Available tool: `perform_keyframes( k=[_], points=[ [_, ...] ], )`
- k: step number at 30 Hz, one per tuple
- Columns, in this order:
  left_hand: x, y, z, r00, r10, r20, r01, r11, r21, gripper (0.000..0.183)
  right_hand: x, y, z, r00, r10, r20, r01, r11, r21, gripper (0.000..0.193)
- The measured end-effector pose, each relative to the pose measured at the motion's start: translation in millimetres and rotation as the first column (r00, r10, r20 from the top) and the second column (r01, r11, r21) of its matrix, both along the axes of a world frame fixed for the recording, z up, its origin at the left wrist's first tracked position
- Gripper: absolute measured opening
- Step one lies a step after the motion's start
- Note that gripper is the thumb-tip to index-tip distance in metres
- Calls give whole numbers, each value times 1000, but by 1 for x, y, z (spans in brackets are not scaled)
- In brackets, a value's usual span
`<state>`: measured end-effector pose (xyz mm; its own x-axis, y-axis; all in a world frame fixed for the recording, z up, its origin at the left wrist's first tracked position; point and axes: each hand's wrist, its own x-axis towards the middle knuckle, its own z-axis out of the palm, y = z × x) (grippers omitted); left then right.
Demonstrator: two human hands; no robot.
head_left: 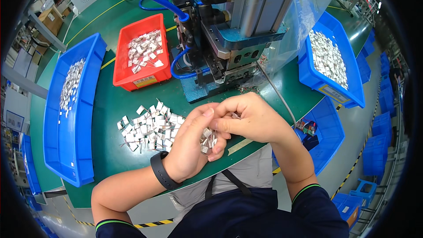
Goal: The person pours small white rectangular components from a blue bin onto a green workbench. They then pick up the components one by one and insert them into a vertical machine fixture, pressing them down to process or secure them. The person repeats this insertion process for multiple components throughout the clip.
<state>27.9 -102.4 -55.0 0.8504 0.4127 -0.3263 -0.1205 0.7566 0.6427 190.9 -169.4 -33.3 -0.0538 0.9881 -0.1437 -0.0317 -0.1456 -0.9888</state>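
Observation:
My left hand [190,143], with a black band on its wrist, is cupped around a bunch of small silver parts [208,140] with thin wire leads. My right hand [246,117] is pressed against it from the right, and its fingertips pinch one small silver part at the top of the bunch. Both hands hover over the front edge of the green table [114,105]. Just left of them lies a loose pile of the same silver parts [150,128].
A blue and grey press machine [229,35] with blue hoses stands behind the hands. A red bin [121,68] and a long blue bin [66,141] hold more parts on the left. Another blue bin [308,68] sits at the right, with stacked blue bins beyond.

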Motion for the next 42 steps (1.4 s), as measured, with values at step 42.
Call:
perform_keyframes(
  k=[42],
  points=[
    [-1,-5,-1,999,27,42,-28,999,27,8,26,7,-4,804,-508,-307,507,857,-91,21]
  ],
)
